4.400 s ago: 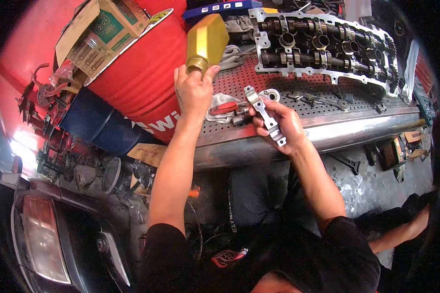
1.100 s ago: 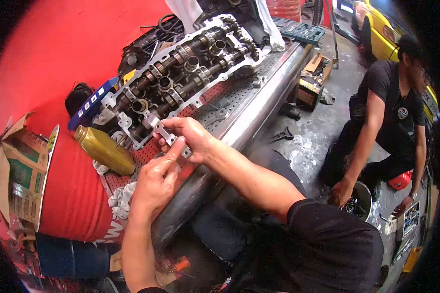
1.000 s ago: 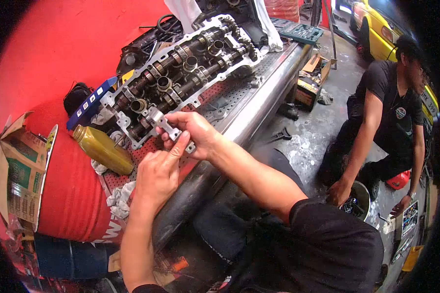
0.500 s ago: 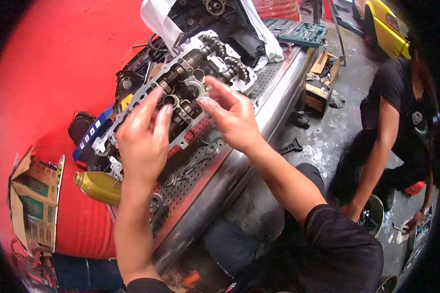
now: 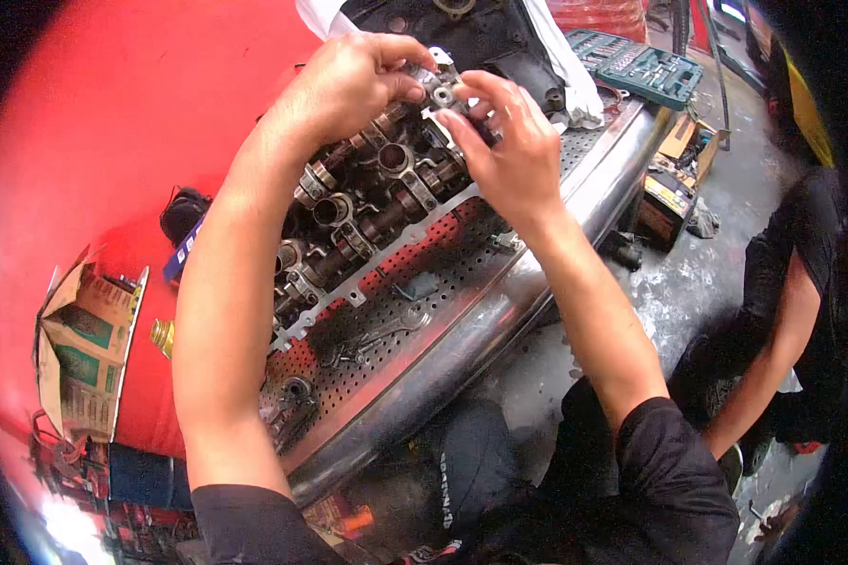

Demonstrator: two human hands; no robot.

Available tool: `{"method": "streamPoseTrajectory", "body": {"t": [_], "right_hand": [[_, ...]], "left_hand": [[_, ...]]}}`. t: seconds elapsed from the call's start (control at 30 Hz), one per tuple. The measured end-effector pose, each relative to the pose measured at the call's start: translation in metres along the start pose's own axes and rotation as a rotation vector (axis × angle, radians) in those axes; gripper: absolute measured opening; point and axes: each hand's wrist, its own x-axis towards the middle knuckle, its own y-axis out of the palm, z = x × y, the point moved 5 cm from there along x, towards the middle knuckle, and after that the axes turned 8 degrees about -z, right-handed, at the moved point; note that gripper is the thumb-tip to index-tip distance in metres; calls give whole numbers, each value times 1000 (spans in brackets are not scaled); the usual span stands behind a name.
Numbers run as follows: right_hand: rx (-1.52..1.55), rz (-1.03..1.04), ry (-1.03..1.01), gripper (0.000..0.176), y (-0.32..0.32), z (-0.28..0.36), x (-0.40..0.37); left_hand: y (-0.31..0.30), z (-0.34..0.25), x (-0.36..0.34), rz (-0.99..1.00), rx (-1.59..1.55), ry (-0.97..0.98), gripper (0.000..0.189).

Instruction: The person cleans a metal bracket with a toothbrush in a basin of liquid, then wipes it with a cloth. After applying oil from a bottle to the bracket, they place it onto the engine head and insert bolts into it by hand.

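Note:
A cylinder head (image 5: 358, 212) with camshafts and round bores lies slantwise on the perforated metal bench. Over its far end, a small metal piece with a round hole (image 5: 443, 96) sits between my two hands. My left hand (image 5: 358, 85) reaches in from the left, its thumb and curled fingers closed at the near side of the piece. From the right, my right hand (image 5: 513, 141) has thumb and forefinger tips against it, the other fingers bent behind. Whether the piece is loose or part of the head, I cannot tell.
Wrenches (image 5: 386, 330) lie on the bench (image 5: 462, 292). A green socket set (image 5: 636, 66) and a dark engine cover (image 5: 481, 47) on white cloth stand at the back. An open carton (image 5: 85, 353) is at left. To the right, a person (image 5: 782, 301) crouches on the floor.
Both hands have moved up and away to the far end of the cylinder head, from spread fingers over its middle to fingertips closed around the metal piece. The view has shifted.

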Motion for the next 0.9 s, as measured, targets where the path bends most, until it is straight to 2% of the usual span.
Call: {"method": "streamPoseTrajectory", "body": {"t": [0.1,0.27,0.37,0.57,0.8,0.9], "right_hand": [[-55,-42,20,39,-13,-1,-23],[-198,37,41,39,-25,-6,-39],[-244,5,45,38,-27,-5,-46],[-218,-43,-16,36,-23,-7,-62],[-185,-80,79,30,-20,-6,-62],[-181,-96,112,28,-20,-4,-58]], "left_hand": [[6,16,0,6,-32,-31,27],[22,36,4,-11,-92,-46,28],[24,42,8,-21,-108,-56,28],[25,38,-1,-116,-71,-84,29],[23,38,-3,-162,-39,-98,34],[16,30,-6,-122,-29,-64,36]]}}
